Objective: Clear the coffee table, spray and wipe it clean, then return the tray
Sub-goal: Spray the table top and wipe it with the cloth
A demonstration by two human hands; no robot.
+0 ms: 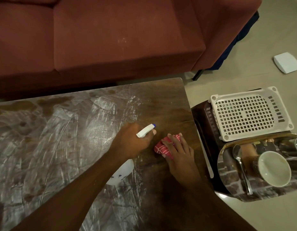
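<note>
Head view tells me clearing is done, with the tray parked right of my grip, and I judge I'm mid-wipe: left hand clenched round the bottle, right hand pressing flat on the cloth just beside it, while much of the table is streaky and the tray is not yet returned.

Head view, steeply downward, close over table

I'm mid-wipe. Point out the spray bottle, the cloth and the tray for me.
spray bottle (145, 130): head view, on its white trigger head.
cloth (158, 148): head view, on its exposed red left part.
tray (230, 174): head view, on its bare left part.
</note>
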